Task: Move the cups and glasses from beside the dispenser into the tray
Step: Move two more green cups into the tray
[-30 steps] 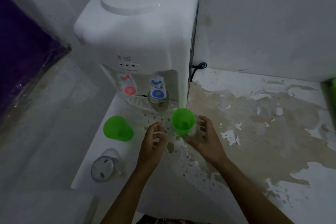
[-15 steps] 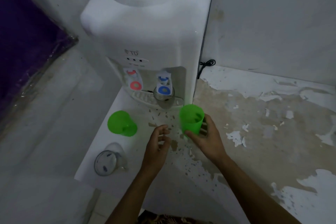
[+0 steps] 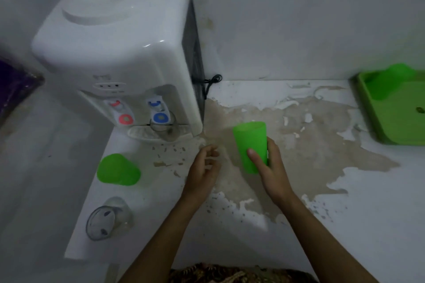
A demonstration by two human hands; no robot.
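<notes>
Fingers of the right hand (image 3: 269,167) wrap the upright green cup (image 3: 251,145), lifted over the counter's middle; the tray (image 3: 372,112) lies well off toward the right edge. Left hand (image 3: 202,172) hangs loosely curled, holding nothing.

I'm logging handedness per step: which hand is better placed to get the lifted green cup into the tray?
Right. The right hand already grips the green cup, and the tray lies on its side; the left hand is empty, farther away.
</notes>
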